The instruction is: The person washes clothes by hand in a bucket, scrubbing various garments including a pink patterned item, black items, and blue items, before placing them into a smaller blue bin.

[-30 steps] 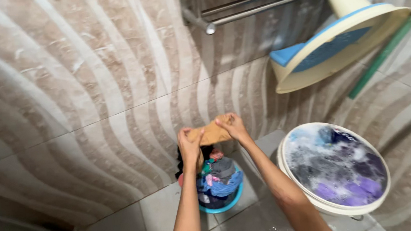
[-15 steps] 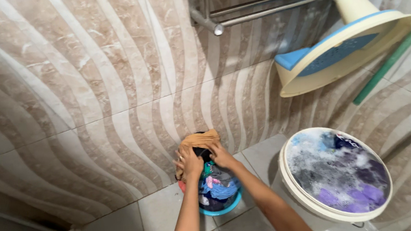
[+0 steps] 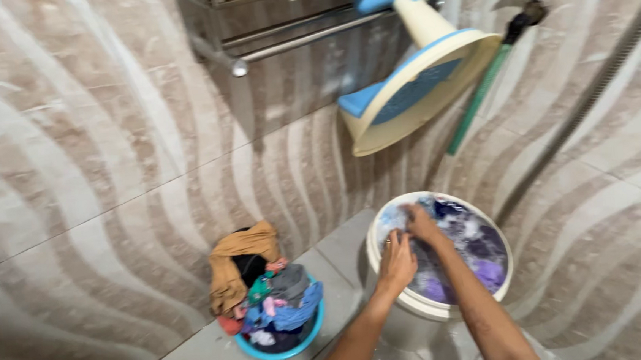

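Observation:
Both my hands are in a white bucket (image 3: 392, 315) of soapy water with blue and purple clothes soaking in it. My left hand (image 3: 397, 260) is at the bucket's near-left rim, fingers curled on a wet cloth. My right hand (image 3: 421, 223) reaches into the suds just beyond it and grips the wet cloth (image 3: 435, 274) too. To the left a small blue basin (image 3: 303, 341) stands on the floor, piled high with wrung clothes; a tan cloth (image 3: 237, 264) lies draped on top of the pile.
A cream and blue plastic stool (image 3: 416, 81) hangs from a metal rail (image 3: 302, 37) on the tiled wall above the bucket. A green-handled tool (image 3: 478, 99) leans beside it. A grey pipe (image 3: 595, 82) runs diagonally at the right. The floor is wet tile.
My hands left the tan cloth on top of the pile in the blue basin and moved right into the white bucket. The view swung right.

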